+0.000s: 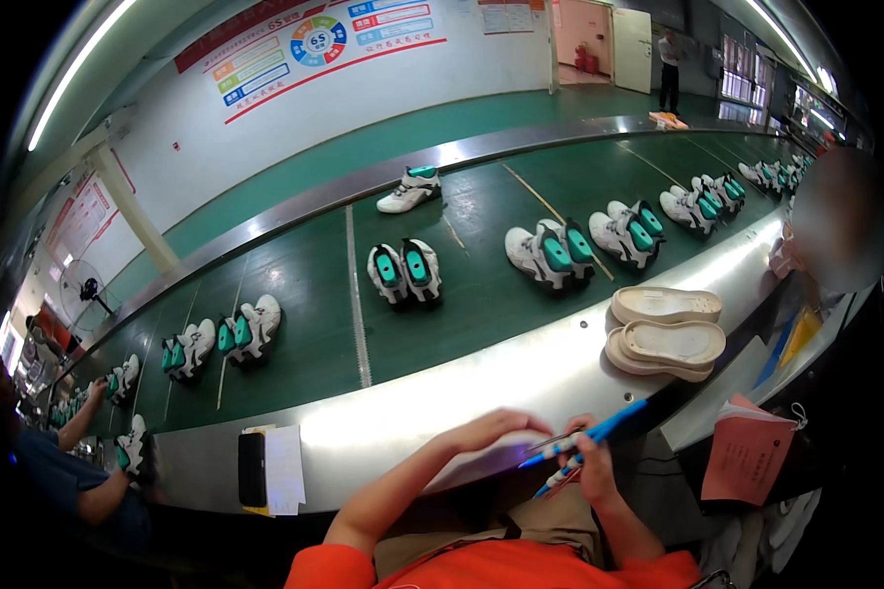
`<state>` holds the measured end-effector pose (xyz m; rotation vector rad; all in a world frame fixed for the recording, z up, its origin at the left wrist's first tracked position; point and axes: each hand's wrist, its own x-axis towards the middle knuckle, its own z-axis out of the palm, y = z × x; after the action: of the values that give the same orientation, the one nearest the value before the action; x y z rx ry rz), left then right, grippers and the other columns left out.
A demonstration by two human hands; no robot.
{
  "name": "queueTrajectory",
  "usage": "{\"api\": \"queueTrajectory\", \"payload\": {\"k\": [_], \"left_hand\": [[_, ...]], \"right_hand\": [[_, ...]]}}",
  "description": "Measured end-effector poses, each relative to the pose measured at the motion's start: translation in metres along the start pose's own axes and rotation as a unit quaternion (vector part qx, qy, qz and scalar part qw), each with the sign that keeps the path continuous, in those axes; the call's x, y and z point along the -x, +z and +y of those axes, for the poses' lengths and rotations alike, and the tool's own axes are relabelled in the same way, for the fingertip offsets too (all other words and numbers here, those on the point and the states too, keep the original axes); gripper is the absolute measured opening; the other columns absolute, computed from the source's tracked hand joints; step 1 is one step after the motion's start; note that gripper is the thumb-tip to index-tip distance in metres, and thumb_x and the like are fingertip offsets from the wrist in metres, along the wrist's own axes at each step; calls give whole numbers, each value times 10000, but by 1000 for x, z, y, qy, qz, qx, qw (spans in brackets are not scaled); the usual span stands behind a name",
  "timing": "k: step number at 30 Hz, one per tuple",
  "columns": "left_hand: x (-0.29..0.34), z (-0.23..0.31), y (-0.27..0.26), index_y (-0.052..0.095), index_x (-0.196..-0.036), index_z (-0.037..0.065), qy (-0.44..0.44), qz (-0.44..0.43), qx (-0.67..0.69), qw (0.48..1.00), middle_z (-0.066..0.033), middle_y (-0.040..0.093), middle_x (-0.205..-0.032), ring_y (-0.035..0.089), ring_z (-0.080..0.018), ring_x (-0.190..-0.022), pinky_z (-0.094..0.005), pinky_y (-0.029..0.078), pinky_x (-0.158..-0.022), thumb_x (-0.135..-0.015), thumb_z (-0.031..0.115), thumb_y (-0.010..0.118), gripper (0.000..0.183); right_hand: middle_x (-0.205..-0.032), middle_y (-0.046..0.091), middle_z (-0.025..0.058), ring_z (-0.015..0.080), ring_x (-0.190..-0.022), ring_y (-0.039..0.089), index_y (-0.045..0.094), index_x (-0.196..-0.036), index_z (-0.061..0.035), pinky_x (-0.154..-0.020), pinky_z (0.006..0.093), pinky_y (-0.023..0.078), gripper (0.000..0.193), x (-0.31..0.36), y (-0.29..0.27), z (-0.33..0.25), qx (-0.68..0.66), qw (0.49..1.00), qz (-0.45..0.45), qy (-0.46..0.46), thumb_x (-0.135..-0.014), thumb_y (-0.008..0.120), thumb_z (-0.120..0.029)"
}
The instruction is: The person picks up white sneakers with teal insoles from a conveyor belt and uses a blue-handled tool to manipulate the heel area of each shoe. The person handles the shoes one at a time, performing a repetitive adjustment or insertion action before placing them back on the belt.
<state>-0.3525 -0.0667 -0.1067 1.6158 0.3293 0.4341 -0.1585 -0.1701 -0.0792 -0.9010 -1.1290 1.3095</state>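
Observation:
My right hand (596, 469) is closed around several slim, blue-and-white pen-like tools (614, 424), in front of my body at the metal ledge. Their ends point different ways, and their exact kind is too small to tell. Reaching in from the left, my left hand (501, 428) has its fingers stretched towards these tools, fingertips slightly blurred and thumb hidden. Beyond the hands, pale beige shoe soles (673, 342) are stacked on the ledge to the right. Pairs of white, black and teal sneakers (405, 271) stand on the green conveyor belt (442, 344).
A phone (252, 470) and white paper (285, 469) lie on the ledge at left. A pink booklet (749, 450) hangs at right. One sneaker (410, 189) stands on the belt's far side. Co-workers sit at both sides; a person (669, 71) stands far back.

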Motion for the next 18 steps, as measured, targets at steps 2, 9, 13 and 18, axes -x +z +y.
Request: {"api": "queueTrajectory", "payload": {"k": [2,9,13,18], "left_hand": [[45,-5,14,524,-1170,-8,-49,-16,43,998,-102,555,-1154,497,-180,-1067,-318,337,-964,-874,430,498,529],[105,30,32,552,-1087,9,-77,125,81,986,-56,578,-1051,507,-113,-1006,-266,390,-879,-858,164,579,278],[114,22,15,581,-942,3,-41,234,153,959,-72,604,-887,592,-169,-873,-306,461,-801,-877,156,536,172],[126,-7,-19,556,-920,14,-59,367,268,889,-74,585,-866,594,-185,-880,-319,476,-787,-895,160,506,157]], "right_hand": [[-685,520,33,72,-581,449,444,-987,-62,-517,206,387,232,-3,21,-7,1,984,-152,89,-917,395,-277],[-645,530,57,139,-540,547,493,-1015,-98,-517,261,420,223,-43,102,-25,286,903,-303,104,-919,398,-275],[-836,545,78,126,-677,519,381,-1208,-36,-620,257,438,405,-97,121,-2,291,878,-372,80,-915,453,-307],[-1176,415,280,324,-1069,489,145,-1351,53,-918,363,397,974,-217,147,-17,467,788,-401,14,-728,663,-488]]}}
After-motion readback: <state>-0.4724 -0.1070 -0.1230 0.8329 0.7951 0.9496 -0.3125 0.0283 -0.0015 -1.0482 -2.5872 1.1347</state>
